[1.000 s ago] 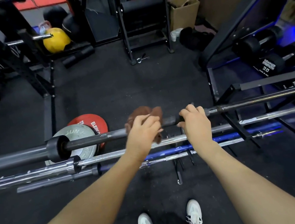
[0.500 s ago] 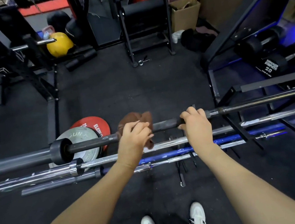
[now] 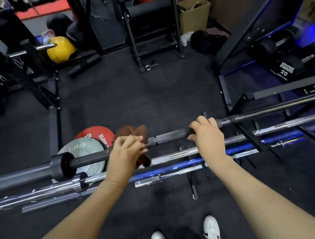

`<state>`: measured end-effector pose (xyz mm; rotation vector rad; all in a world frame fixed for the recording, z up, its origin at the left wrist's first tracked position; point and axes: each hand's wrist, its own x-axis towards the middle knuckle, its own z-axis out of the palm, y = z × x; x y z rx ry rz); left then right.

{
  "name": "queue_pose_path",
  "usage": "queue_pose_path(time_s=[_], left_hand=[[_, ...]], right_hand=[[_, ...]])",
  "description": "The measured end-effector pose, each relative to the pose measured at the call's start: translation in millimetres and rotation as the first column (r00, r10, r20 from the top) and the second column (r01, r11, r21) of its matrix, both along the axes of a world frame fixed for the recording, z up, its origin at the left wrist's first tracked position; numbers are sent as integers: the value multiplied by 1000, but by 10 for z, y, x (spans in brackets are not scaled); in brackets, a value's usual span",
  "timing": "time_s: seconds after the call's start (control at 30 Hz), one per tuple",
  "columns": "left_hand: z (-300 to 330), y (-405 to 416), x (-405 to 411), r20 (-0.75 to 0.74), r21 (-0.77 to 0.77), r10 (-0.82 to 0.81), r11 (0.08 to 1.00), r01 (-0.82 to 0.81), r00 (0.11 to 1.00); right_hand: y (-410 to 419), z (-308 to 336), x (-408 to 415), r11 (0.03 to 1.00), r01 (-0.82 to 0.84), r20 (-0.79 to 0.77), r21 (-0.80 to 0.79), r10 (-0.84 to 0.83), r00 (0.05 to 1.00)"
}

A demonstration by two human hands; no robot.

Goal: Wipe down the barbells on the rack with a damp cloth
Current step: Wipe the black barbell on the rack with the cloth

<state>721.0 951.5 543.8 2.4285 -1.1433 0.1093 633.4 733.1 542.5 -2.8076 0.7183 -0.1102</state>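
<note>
A black barbell (image 3: 170,136) lies across the top of the rack, running left to right. My left hand (image 3: 124,156) grips a brown cloth (image 3: 134,132) wrapped around that bar, just right of its black collar (image 3: 60,166). My right hand (image 3: 208,137) holds the same bar further right, fingers curled over it. Below it lie a chrome barbell (image 3: 172,156), a blue barbell (image 3: 168,169) and another chrome bar (image 3: 169,176). The cloth hides the bar under my left hand.
A grey weight plate (image 3: 83,147) and a red plate (image 3: 93,133) lean on the floor behind the bars at left. Black dumbbells (image 3: 284,65) sit on a rack at right. A yellow ball (image 3: 60,49), a cardboard box (image 3: 194,15) and black frames stand further back. My white shoes (image 3: 186,238) are below.
My left hand has slid the brown cloth leftward along the black bar, toward the collar. My right hand has kept its hold in the same place.
</note>
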Motion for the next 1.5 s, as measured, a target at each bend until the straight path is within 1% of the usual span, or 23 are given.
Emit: queue_pose_path(time_s=[0.03,0.1,0.17,0.23,0.3,0.37,0.43,0.5,0.57,0.67,0.73,0.77,0.83,0.9,1.0,1.1,1.17,1.23,1.3,1.33,1.4,1.43,1.5], left_hand=[[-6,-161,-38,35,-28,-20,999,21,999],[4,-595,-123,164,-55,-114,991,125,980],[-40,-959,-115,250,-47,-163,983,180,954],[-41,-1078,-51,301,-19,-202,976,217,932],[-23,-907,-34,234,2,-239,970,245,942],[-17,-571,-62,147,-48,-217,973,226,965],[-43,-225,-78,139,-96,-150,982,164,979],[-67,-88,-68,136,-103,-99,988,114,986],[-161,-194,-45,123,-85,-80,992,91,989],[-153,-705,-52,164,-2,-156,987,158,974],[-63,-1045,-56,208,-36,-190,979,202,959],[-9,-1123,-65,196,-38,-201,977,212,960],[20,-1033,-74,186,-20,-235,970,243,954],[-6,-674,-66,157,-4,-254,966,257,954],[-30,-79,-4,143,-67,-116,990,126,983],[-113,1,12,165,-84,-36,995,50,986],[-172,-239,9,179,-93,-81,991,99,980],[-233,-607,-19,260,-60,-154,983,175,953],[-183,-956,-78,225,-60,-163,982,180,961],[-145,-1069,-112,236,-63,-182,977,202,955],[-134,-1054,-125,334,-13,-267,958,288,904],[-169,-931,-99,342,23,-301,950,312,890],[-240,-564,-54,314,34,-285,957,289,906]], right_hand=[[4,-9,7,1000,0,6,0,0,1000],[3,-18,11,1000,4,14,-4,-4,1000],[-6,-34,6,1000,15,12,-13,-15,1000],[-33,-30,-2,999,23,7,-28,-23,1000],[-62,-15,-6,1000,10,-1,-27,-10,1000],[-79,6,-17,1000,-3,-13,-12,3,1000],[-69,16,-29,1000,-14,-12,0,14,1000],[-47,20,-26,1000,-19,-13,-5,19,1000],[-29,15,3,1000,-24,-20,0,24,1000],[-20,-14,26,1000,-20,-3,-18,20,1000],[-29,-26,16,999,-6,2,-40,6,1000],[-40,-27,6,999,-5,-9,-46,5,1000],[-68,-15,-16,999,-16,-33,-52,14,999],[-93,9,-25,999,-25,-41,-43,23,999],[-98,42,-23,999,-46,-75,-29,44,996],[-84,71,-5,998,-53,-77,-46,49,996],[-78,69,1,998,-52,-79,-38,49,996],[-78,51,-4,998,-50,-79,-40,47,996],[-88,16,-14,997,-40,-50,-72,37,998],[-98,5,-19,996,-30,-40,-88,26,999],[-123,0,-20,995,-27,-56,-93,22,998],[-133,10,-18,996,-36,-70,-83,30,997],[-144,44,-10,998,-44,-85,-47,40,996]])
